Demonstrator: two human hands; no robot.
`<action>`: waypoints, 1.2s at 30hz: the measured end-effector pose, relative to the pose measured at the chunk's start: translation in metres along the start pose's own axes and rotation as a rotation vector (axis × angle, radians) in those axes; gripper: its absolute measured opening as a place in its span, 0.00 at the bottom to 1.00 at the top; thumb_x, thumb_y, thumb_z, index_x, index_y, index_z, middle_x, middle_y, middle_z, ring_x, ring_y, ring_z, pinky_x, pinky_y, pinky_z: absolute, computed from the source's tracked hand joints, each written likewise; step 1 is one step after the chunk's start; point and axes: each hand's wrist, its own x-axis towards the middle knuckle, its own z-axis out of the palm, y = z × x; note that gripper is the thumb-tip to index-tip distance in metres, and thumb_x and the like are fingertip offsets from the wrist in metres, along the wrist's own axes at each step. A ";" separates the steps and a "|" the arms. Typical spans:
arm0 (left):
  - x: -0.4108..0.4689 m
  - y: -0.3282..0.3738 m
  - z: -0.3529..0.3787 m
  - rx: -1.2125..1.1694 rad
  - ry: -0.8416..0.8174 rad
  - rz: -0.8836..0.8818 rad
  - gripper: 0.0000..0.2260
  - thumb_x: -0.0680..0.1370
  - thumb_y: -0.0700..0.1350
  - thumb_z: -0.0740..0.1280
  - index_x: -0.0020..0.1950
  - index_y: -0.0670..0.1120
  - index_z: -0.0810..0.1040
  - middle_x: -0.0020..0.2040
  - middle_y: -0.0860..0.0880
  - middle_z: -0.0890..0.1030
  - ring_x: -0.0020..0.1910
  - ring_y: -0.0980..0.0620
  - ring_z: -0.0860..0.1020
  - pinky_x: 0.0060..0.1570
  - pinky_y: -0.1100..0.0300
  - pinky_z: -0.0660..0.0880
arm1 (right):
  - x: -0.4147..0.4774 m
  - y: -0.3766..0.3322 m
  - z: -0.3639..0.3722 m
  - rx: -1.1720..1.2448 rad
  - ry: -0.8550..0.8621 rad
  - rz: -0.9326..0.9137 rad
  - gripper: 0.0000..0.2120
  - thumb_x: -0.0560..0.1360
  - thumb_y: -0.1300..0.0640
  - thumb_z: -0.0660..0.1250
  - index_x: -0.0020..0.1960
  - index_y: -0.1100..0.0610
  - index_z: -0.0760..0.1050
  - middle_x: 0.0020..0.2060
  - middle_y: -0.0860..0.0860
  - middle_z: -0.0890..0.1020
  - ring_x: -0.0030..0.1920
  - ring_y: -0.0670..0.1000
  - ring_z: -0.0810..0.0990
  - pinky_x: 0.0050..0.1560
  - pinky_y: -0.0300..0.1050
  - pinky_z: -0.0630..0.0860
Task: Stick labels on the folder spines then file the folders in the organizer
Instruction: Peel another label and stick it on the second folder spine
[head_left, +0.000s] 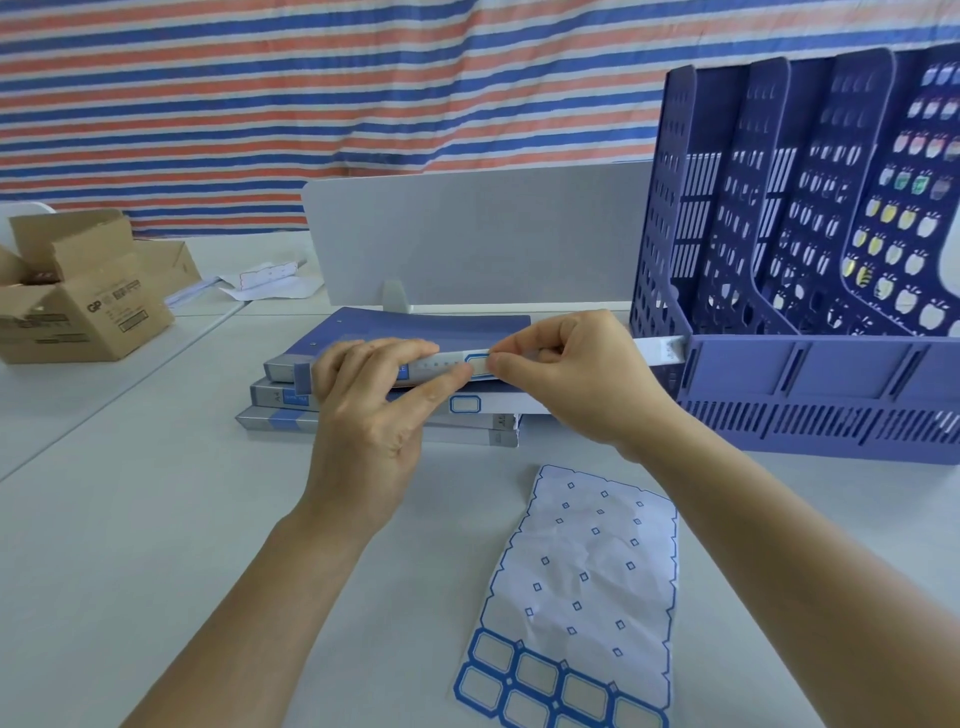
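Three blue folders lie stacked on the white table; the top folder (431, 325) has its spine turned toward me. My left hand (371, 415) grips that spine, fingers over its top and thumb along its front. A blue-bordered label (478, 364) sits on the spine, and my right hand (576, 374) pinches its right edge with thumb and forefinger. The middle folder (280, 397) bears a label (465, 404) on its spine. A crumpled label sheet (582, 597) lies near me, with several labels left at its bottom. The blue organizer (810, 374) stands at the right.
A white divider panel (467, 234) stands behind the folders. An open cardboard box (78, 296) sits at the far left, with papers and another label sheet (265, 278) beside it. A striped tarp hangs in the background.
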 end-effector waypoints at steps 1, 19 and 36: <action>0.000 0.001 0.000 0.004 -0.013 -0.002 0.19 0.77 0.30 0.66 0.60 0.50 0.83 0.55 0.44 0.81 0.53 0.46 0.73 0.54 0.47 0.67 | 0.000 0.000 0.000 -0.001 0.001 -0.002 0.06 0.75 0.56 0.71 0.47 0.56 0.85 0.13 0.40 0.67 0.18 0.43 0.67 0.21 0.27 0.60; 0.000 -0.001 -0.002 0.040 -0.030 -0.055 0.22 0.72 0.26 0.69 0.59 0.47 0.84 0.54 0.45 0.81 0.51 0.43 0.75 0.56 0.49 0.66 | 0.010 0.017 -0.027 0.066 0.133 0.076 0.08 0.74 0.51 0.73 0.53 0.50 0.83 0.17 0.42 0.67 0.19 0.42 0.65 0.22 0.31 0.62; 0.000 0.010 -0.003 -0.095 -0.007 -0.156 0.12 0.76 0.38 0.70 0.58 0.41 0.77 0.54 0.53 0.74 0.54 0.47 0.71 0.60 0.56 0.65 | 0.001 0.019 -0.004 0.079 -0.057 0.102 0.12 0.73 0.41 0.72 0.54 0.44 0.84 0.20 0.47 0.77 0.19 0.43 0.65 0.21 0.31 0.60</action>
